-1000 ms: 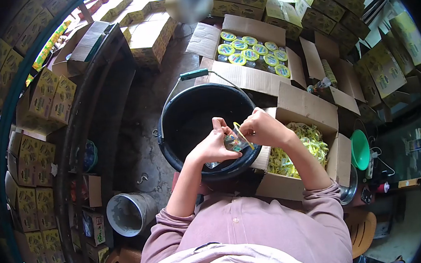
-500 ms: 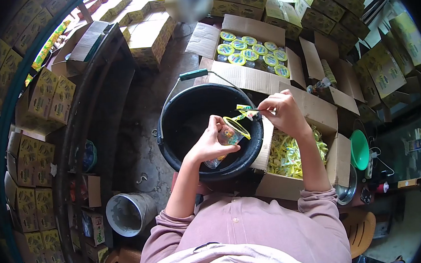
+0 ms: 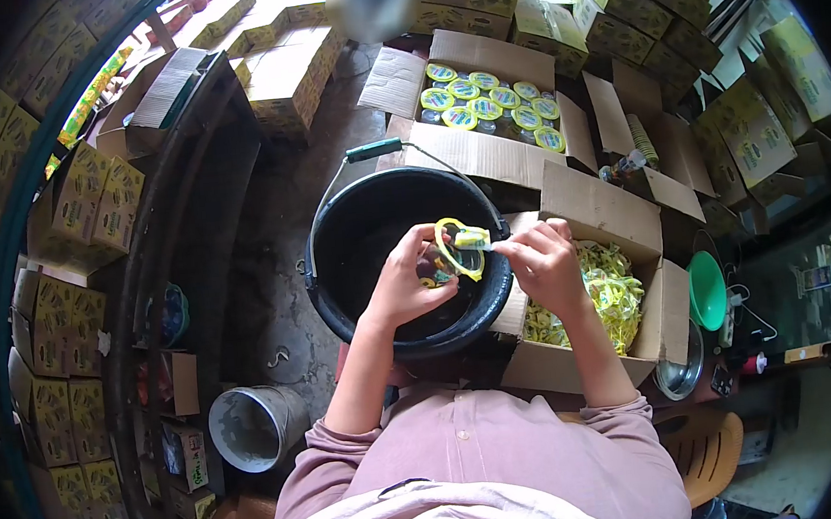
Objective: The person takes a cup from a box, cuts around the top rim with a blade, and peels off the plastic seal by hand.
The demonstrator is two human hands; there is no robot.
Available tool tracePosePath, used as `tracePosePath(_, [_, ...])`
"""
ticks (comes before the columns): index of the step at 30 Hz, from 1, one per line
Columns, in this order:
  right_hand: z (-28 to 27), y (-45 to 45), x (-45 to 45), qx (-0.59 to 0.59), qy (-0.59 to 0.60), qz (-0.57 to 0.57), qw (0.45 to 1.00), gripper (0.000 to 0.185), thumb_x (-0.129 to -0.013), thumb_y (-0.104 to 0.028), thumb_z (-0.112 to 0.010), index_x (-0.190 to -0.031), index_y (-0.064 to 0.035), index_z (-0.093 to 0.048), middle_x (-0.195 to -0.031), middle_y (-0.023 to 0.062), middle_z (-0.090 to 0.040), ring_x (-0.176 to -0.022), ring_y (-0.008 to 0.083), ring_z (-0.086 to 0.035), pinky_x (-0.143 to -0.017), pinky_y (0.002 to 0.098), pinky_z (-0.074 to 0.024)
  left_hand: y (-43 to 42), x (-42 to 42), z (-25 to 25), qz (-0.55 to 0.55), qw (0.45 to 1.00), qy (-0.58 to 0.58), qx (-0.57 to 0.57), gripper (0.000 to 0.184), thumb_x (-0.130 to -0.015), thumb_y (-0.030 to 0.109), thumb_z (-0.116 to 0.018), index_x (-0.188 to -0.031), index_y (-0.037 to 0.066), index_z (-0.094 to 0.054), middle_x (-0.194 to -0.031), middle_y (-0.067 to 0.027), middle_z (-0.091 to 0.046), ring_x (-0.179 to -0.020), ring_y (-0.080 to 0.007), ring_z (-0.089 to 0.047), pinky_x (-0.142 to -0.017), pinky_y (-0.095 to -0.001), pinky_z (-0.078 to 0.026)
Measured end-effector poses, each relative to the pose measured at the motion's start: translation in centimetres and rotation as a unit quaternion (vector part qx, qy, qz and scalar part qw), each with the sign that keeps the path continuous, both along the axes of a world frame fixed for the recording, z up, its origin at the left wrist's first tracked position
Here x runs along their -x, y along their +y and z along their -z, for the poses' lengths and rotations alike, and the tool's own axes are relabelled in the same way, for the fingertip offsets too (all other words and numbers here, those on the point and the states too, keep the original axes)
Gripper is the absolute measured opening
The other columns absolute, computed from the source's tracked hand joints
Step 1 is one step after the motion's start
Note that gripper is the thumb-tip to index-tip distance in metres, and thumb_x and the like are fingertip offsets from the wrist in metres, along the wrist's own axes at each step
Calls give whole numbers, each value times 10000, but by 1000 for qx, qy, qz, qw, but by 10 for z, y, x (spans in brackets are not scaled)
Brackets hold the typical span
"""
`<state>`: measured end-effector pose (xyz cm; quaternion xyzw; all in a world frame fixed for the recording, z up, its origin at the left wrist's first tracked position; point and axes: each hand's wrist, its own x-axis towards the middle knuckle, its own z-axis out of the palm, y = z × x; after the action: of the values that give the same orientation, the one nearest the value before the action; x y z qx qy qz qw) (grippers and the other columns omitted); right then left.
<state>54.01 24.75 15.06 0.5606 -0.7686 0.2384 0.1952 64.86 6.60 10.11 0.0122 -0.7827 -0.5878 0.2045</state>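
My left hand is wrapped round a clear plastic cup with a yellow rim, tilted with its mouth to the right. Small coloured bits show through the cup's wall. Between the fingertips of my right hand is a small yellow-and-white packet, which overlaps the cup's mouth. Whether it is inside the rim or just in front, I cannot tell. Both hands are above the right part of a black bucket. Close under my right forearm is a carton full of yellow packets.
Beyond the bucket, an open carton holds several cups with yellow-rimmed lids. The bucket's handle stands raised at its far side. A grey pail is at the left, a green bowl at the right. Stacked cartons surround the space.
My right hand has moved down and slightly left, bringing the yellow-and-white packet across the cup's mouth. A thin dark line at its fingers no longer shows. The cup has shifted slightly up and left.
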Motion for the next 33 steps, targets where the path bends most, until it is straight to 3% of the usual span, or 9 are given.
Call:
tracePosePath(3, [12,0,8,-16,-68,51,996,142,-675,-38,-629,-796,-112,-649,-703,13,-589,-737,187,-554,-753,325,-363,1,-1,-2,-82,987,1,137,498,-565,123,-674,-1021,63,-485,-892,-77,-567,-762,-193,-605,-680,-294,-491])
tracePosePath(4, [16,1,12,-21,-115,54,992,131,-681,-42,-630,-792,-108,-651,-708,17,-593,-738,188,-555,-752,327,-362,1,-1,-2,-91,984,-10,152,504,-567,160,-667,-1031,70,-492,-901,-74,-580,-762,-232,-615,-697,-328,-496])
tracePosePath(6, [15,2,17,-75,-249,57,964,94,-699,-56,-636,-781,-98,-653,-718,30,-602,-740,195,-559,-755,327,-357,0,-2,-2,-87,987,-50,126,503,-572,173,-666,-1032,67,-494,-893,-77,-583,-752,-228,-615,-702,-325,-496])
tracePosePath(8, [14,0,17,-72,-247,55,965,94,-696,-59,-639,-779,-102,-652,-709,27,-602,-734,196,-562,-754,325,-355,-1,-4,-4,-86,988,-90,89,484,-584,199,-662,-1016,53,-500,-898,-84,-590,-751,-220,-615,-714,-320,-496])
tracePosePath(15, [18,-6,15,47,-168,17,984,112,-684,-43,-649,-771,-114,-643,-693,14,-596,-707,190,-558,-737,314,-348,-5,-2,12,-27,998,-51,-26,432,-628,149,-650,-1009,15,-495,-871,-120,-577,-743,-188,-600,-702,-287,-485])
tracePosePath(20, [25,-8,3,61,-38,-6,997,162,-674,-9,-630,-783,-128,-628,-704,-13,-593,-700,168,-560,-699,313,-367,-1,-2,1,3,997,-35,-72,464,-626,142,-674,-1035,13,-497,-858,-115,-578,-747,-178,-601,-694,-281,-484])
tracePosePath(24, [25,-7,-6,121,4,18,992,222,-643,3,-627,-811,-141,-620,-712,-25,-590,-686,142,-563,-702,316,-374,4,-2,-7,-65,994,16,84,489,-608,157,-704,-1042,36,-512,-870,-87,-588,-722,-175,-604,-673,-273,-492])
tracePosePath(30, [34,-9,-8,76,-30,13,997,216,-666,-8,-628,-836,-142,-620,-688,-14,-577,-663,160,-556,-680,310,-375,9,-1,-10,-82,988,-4,133,449,-605,138,-693,-1011,39,-528,-846,-78,-581,-662,-195,-596,-627,-282,-497])
tracePosePath(33, [41,-13,-4,101,-77,33,991,164,-677,-30,-652,-801,-136,-630,-665,1,-580,-635,170,-557,-658,308,-362,7,-1,-9,-50,995,-14,88,474,-585,103,-729,-1007,17,-531,-859,-90,-595,-772,-164,-608,-672,-256,-486])
